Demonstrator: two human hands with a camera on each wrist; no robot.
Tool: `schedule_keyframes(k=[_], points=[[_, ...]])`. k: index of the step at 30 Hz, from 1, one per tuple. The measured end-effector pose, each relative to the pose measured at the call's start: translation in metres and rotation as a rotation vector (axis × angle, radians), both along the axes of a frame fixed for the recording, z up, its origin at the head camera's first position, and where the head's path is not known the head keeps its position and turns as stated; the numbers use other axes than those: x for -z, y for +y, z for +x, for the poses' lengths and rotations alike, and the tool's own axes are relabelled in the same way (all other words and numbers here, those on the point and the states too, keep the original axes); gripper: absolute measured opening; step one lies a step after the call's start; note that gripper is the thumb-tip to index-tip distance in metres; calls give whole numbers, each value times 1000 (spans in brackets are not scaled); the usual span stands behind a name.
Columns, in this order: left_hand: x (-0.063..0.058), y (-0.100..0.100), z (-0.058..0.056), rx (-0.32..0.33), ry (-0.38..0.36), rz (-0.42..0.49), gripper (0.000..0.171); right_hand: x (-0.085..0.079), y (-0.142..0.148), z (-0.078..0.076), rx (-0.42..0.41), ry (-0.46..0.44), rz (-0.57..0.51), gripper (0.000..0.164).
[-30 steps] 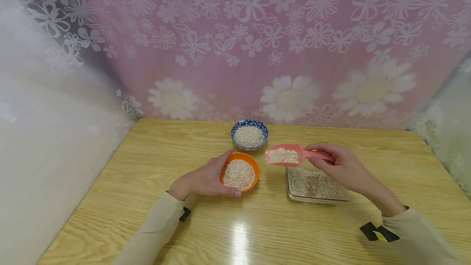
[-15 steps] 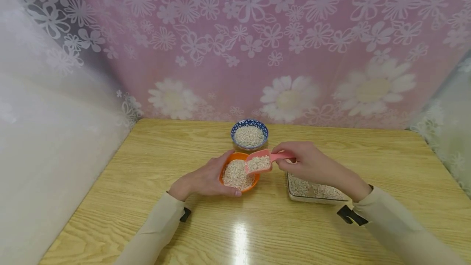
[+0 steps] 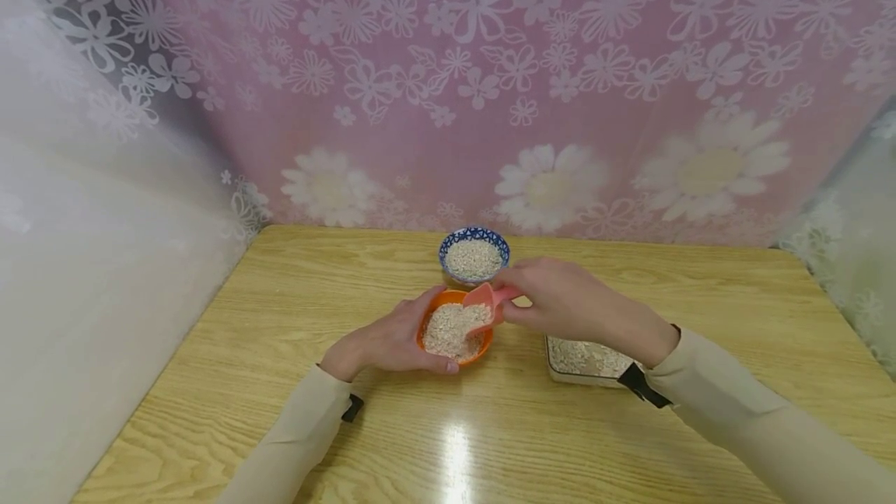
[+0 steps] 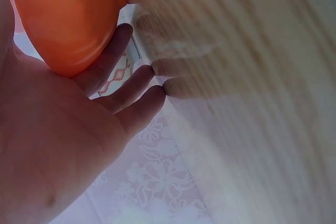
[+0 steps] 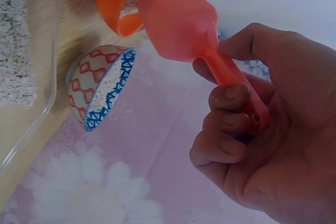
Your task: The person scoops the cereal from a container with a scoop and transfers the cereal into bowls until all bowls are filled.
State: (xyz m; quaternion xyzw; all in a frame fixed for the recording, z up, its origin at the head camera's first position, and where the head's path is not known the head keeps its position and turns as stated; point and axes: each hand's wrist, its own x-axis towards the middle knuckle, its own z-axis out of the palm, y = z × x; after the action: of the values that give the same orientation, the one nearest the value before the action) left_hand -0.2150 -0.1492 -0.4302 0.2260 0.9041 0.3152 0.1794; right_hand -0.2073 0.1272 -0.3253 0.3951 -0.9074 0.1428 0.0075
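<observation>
In the head view an orange bowl (image 3: 434, 330) of oat flakes stands on the table. My left hand (image 3: 390, 334) holds it from the left, thumb at the near side and fingers round the far side. The left wrist view shows the palm and fingers (image 4: 107, 72) against the bowl's outer wall. My right hand (image 3: 567, 298) grips a pink scoop (image 5: 178, 19) by its handle, thumb and fingers curled round it. The scoop's blade tilts over the right part of the orange bowl, with oat flakes at its lip.
A blue-and-white patterned bowl (image 3: 455, 239) of oat flakes stands just behind the orange one. Under my right forearm lies a clear rectangular container (image 3: 584, 381) with oat flakes, partly hidden. A floral curtain (image 3: 392, 99) hangs behind the wooden table (image 3: 294, 278).
My right hand has moved left with the loaded scoop, from above the clear container to the orange bowl. The scoop has tipped and holds less in view. My left hand stays put.
</observation>
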Motion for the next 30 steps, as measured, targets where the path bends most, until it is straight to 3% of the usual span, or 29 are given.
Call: schedule_keyframes(k=[8, 17, 30], points=[[0, 2, -1, 44, 23, 72, 106, -8, -4, 13, 11, 95, 61, 6], [-3, 1, 2, -7, -8, -1, 122, -11, -2, 20, 19, 201, 43, 5], [-5, 1, 4, -13, -22, -11, 121, 24, 23, 10, 34, 184, -137, 22]])
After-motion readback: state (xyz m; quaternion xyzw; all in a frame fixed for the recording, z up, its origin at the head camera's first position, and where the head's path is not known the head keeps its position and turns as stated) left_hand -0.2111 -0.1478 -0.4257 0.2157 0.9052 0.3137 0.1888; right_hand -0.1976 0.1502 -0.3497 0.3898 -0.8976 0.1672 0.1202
